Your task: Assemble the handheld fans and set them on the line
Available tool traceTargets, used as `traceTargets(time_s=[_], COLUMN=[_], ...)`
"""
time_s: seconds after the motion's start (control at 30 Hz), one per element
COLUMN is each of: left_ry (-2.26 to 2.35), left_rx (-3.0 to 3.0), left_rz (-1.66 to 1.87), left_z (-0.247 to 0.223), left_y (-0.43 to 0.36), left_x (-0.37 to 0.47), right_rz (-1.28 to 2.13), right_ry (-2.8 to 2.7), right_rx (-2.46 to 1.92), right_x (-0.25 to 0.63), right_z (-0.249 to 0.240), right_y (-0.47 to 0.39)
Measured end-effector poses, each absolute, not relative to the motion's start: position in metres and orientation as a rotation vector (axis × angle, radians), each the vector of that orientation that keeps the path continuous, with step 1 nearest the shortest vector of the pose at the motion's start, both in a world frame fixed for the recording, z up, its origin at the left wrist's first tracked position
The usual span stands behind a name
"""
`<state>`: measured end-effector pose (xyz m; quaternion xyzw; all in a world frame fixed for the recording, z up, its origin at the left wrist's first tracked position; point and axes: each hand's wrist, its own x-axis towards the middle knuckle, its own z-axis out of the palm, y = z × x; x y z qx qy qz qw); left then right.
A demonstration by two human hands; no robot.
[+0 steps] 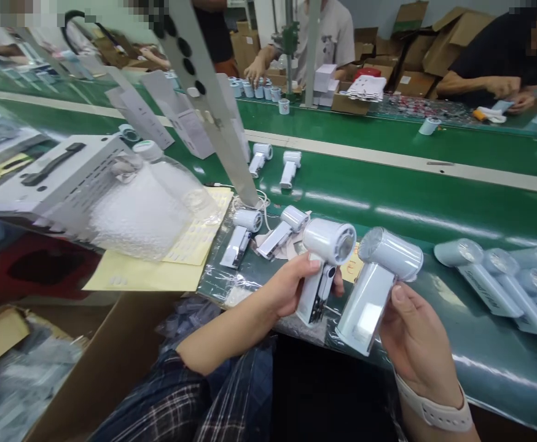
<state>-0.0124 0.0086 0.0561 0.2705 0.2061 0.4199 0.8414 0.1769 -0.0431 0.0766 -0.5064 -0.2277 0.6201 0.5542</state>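
My left hand [296, 279] is closed around the handle of a pale blue handheld fan [329, 239], whose round head faces right and whose handle side shows dark inner parts. Close beside it, my right hand [416, 325] grips a second handheld fan [365, 301] by its glossy handle, the head tilted up. The two fans are held apart, above the bench edge. To the left of them, two more fans [241, 238] [283, 230] lie on the plastic-covered bench [213, 276]. A yellow note [352, 267] shows partly behind the held fans.
Several finished-looking fans [489, 282] lie in a row at right. Two fans [289, 169] stand on the green conveyor [379, 166]. A metal post [222, 135] rises left of centre, near a bubble-wrap bag [134, 209] and yellow sheets [158, 270]. Co-workers sit across the belt.
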Motion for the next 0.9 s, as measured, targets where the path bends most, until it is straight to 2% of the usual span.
traceTargets(time_s=[0.13,0.23,0.3,0.37,0.43,0.57,0.67,0.8,0.9], left_ry=[0.385,0.304,0.251,0.241,0.283,0.421,0.500,0.519,0.520], left_rx=[0.387,0.331,0.340,0.375,0.427,0.493,0.520,0.547,0.538], left_rz=[0.923,1.023,1.154,1.290,1.428,1.661,1.708,1.749,1.761], left_z=[0.025,0.025,0.033,0.040,0.042,0.043,0.045,0.044,0.038], left_y=[-0.002,-0.012,-0.024,-0.039,-0.055,-0.077,-0.084,-0.083,-0.070], left_x=[-0.029,-0.066,-0.102,-0.140,-0.172,-0.206,-0.215,-0.229,-0.238], right_rz=[1.546,1.586,1.384,1.100,1.021,1.215,1.229,1.231,1.569], right_ry=[-0.842,-1.510,-1.987,-2.147,-2.011,-1.821,-1.835,-1.718,-1.360], right_rx=[-1.243,-1.303,-1.315,-1.231,-1.081,-1.042,-1.061,-0.939,-0.915], right_x=[0.148,0.121,0.096,0.058,0.003,-0.119,-0.156,-0.094,-0.005], right_z=[0.069,0.083,0.101,0.118,0.124,0.109,0.103,0.118,0.118], right_y=[-0.026,0.002,0.031,0.064,0.096,0.139,0.150,0.124,0.068])
